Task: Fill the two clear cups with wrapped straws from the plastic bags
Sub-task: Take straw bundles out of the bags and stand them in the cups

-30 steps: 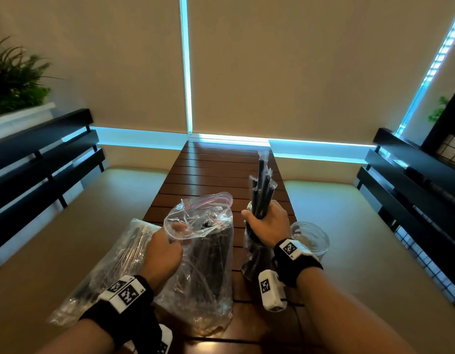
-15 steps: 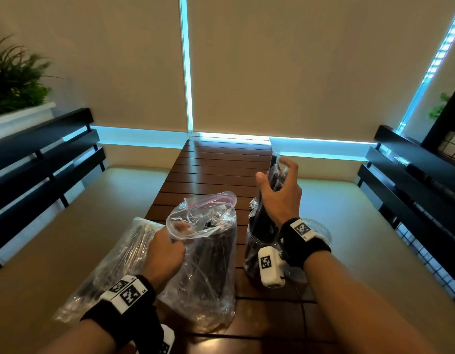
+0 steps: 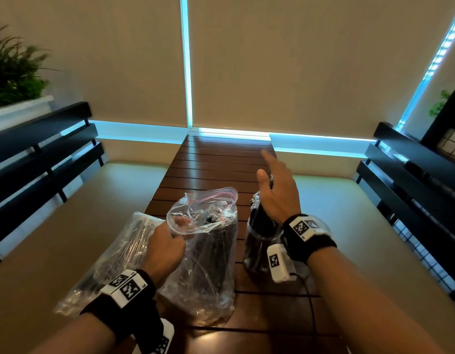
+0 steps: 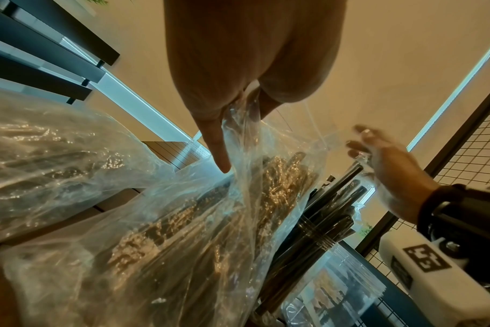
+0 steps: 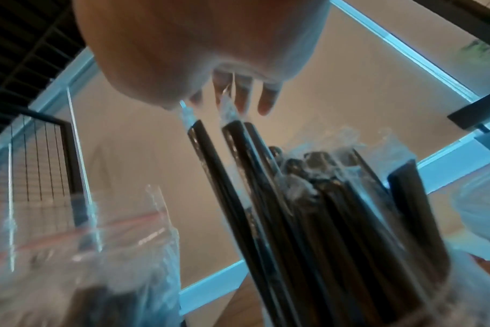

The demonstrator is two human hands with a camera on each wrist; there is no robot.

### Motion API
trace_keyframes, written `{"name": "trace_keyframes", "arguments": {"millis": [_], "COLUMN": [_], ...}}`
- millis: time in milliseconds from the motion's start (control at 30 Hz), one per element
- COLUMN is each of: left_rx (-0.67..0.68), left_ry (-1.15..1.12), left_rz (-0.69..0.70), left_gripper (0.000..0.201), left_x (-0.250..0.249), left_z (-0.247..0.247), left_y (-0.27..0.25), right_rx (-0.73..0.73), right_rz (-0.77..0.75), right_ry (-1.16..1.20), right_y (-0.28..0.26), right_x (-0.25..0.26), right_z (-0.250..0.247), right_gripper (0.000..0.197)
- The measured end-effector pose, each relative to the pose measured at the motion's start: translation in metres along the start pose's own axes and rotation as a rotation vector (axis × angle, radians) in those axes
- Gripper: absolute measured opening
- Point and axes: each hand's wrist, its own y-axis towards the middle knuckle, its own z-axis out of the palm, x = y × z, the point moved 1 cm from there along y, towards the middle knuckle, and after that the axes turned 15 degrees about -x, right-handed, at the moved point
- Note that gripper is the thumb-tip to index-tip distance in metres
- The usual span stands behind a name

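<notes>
Left hand (image 3: pixel 165 247): thumb and fingers pinch the rim of the open plastic bag (image 3: pixel 208 254), holding its mouth up; in the left wrist view one finger (image 4: pixel 216 141) lies straight along the crumpled film while the others fold onto it. Right hand (image 3: pixel 278 195): fingers straight and spread apart, palm turned toward the straws, holding nothing; in the right wrist view the fingertips (image 5: pixel 266 104) hover just above the clear wrapper tips of the tallest straws, and whether they touch cannot be told because of blur. Wrapped straws (image 3: pixel 259 221): black, each in clear film, standing upright as a bundle in the clear cup (image 3: pixel 257 254), which rests on the slatted wooden table (image 3: pixel 221 164) just beside the held bag, on its right. Second clear cup (image 3: pixel 321 223): mostly hidden behind the right wrist, only part of its rim showing. The held bag has a red seal line at its mouth and contains more dark straws. Second plastic bag (image 3: pixel 119 254): lying on its side to the left of the first, touching it, partly over the table edge, also containing straws. Both wrists carry black bands with printed markers.
</notes>
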Motion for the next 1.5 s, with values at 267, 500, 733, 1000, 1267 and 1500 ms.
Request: {"name": "trace_keyframes", "arguments": {"millis": [267, 500, 733, 1000, 1267, 1500], "left_rx": [0.022, 0.006, 0.026, 0.013, 0.050, 0.090], "left_ry": [0.005, -0.034, -0.028, -0.084, -0.182, -0.255], "left_rz": [0.018, 0.028, 0.028, 0.049, 0.079, 0.091], "left_gripper": [0.029, 0.027, 0.022, 0.022, 0.034, 0.051], "left_x": [0.003, 0.007, 0.008, -0.005, -0.027, -0.027], "left_z": [0.003, 0.008, 0.006, 0.006, 0.002, 0.010], "left_y": [0.001, 0.002, 0.003, -0.005, -0.017, -0.030], "right_rx": [0.358, 0.448, 0.364, 0.660, 0.923, 1.173], "right_rz": [-0.025, -0.065, -0.007, -0.277, -0.327, -0.417], "right_ry": [-0.449, -0.511, -0.435, -0.010, -0.429, -0.604], "right_y": [-0.029, -0.039, -0.031, -0.012, -0.015, -0.030], "right_x": [-0.026, -0.026, -0.013, 0.085, 0.088, 0.072], "right_z": [0.015, 0.028, 0.023, 0.029, 0.047, 0.054], "right_gripper": [0.053, 0.047, 0.045, 0.021, 0.014, 0.030]}}
